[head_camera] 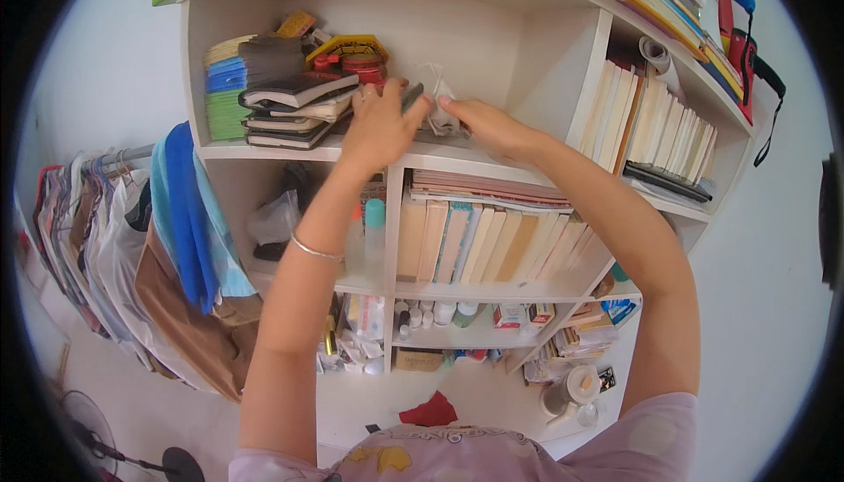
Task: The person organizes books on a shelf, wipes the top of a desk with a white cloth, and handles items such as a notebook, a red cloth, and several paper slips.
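Both my hands reach into the upper cubby of a white shelf unit (488,156). My left hand (382,127), fingers apart, is beside a stack of dark-covered notebooks (297,113). A narrow dark object (412,96) shows between its thumb and fingers; contact is unclear. My right hand (498,127) has its thumb against a crumpled white item with thin loops (443,116), perhaps cloth or a mask. Its other fingers are mostly hidden. Behind my left hand are a red round container (364,68) and a yellow octagonal object (376,44).
Blue, green and yellow-edged paper pads (225,86) stand at the cubby's left. Rows of books (488,241) fill the cubby below, with small bottles (445,314) lower down. Clothes (178,271) hang at left. A white-lidded jug (577,390) stands low at right.
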### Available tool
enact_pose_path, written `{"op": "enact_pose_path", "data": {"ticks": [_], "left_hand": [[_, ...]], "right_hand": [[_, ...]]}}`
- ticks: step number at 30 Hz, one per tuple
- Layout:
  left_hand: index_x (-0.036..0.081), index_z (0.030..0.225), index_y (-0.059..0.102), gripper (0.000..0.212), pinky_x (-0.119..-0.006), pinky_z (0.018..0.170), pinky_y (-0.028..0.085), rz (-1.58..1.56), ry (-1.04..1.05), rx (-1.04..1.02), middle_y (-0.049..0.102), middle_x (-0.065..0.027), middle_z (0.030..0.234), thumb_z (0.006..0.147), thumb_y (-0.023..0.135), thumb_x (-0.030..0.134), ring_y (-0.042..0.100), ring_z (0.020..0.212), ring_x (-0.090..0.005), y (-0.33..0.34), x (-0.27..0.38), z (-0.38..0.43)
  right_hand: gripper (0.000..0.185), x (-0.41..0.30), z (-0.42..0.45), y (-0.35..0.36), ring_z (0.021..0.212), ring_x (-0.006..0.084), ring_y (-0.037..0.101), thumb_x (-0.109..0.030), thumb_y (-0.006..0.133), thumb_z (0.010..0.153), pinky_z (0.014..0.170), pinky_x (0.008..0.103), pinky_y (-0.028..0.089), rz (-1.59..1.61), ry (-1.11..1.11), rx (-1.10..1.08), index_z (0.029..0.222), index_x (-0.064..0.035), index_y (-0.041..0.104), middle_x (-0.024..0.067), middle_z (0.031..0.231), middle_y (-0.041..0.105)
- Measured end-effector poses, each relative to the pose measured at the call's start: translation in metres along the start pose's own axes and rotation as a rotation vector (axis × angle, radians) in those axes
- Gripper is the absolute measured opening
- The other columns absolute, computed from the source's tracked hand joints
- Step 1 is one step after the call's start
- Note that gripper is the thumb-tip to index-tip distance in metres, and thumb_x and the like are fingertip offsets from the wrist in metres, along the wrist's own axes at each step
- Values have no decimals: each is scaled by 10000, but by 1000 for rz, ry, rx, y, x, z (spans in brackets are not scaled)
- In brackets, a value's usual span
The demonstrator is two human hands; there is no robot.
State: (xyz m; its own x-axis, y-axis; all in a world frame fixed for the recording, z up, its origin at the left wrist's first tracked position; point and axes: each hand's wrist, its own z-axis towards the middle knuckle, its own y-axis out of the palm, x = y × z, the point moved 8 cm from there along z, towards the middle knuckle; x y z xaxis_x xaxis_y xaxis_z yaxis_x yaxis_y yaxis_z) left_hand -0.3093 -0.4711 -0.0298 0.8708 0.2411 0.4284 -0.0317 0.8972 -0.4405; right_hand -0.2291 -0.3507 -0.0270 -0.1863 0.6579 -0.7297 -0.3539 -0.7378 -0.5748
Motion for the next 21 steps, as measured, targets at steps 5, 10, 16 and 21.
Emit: {"op": "enact_pose_path", "data": {"ticks": [5, 10, 16, 21], "left_hand": [[28, 1271, 511, 491, -407, 1025, 309, -451, 99, 122, 504, -225, 1266, 953, 413, 388, 442, 1174, -379, -21, -10, 8], [15, 1239, 528, 457, -330, 951, 361, -616, 82, 145, 543, -164, 1121, 949, 458, 361, 493, 1063, -255, -41, -12, -7], [6, 1246, 524, 502, -323, 924, 393, -524, -15, -7, 531, -136, 1147, 939, 475, 401, 496, 1073, -229, -34, -6, -11], [2, 1233, 536, 491, -288, 825, 436, -565, -28, -79, 534, -108, 1124, 936, 496, 390, 523, 958, -176, -26, -6, -9]], "right_hand": [[528, -32, -13, 43, 846, 399, 566, -406, 412, 971, 783, 470, 447, -532, -588, -201, 767, 58, 562, 264, 820, 563], [390, -60, -37, 82, 1096, 365, 540, -351, 468, 955, 894, 453, 445, -814, -551, -244, 951, 14, 604, 206, 1028, 606], [280, -38, -92, 31, 1117, 289, 574, -255, 581, 869, 880, 392, 489, -880, -839, 156, 1042, -46, 652, 98, 1144, 628], [300, -17, -131, -19, 1017, 279, 634, -165, 634, 773, 843, 372, 517, -1038, -659, 418, 1052, -59, 669, 108, 1050, 675]]}}
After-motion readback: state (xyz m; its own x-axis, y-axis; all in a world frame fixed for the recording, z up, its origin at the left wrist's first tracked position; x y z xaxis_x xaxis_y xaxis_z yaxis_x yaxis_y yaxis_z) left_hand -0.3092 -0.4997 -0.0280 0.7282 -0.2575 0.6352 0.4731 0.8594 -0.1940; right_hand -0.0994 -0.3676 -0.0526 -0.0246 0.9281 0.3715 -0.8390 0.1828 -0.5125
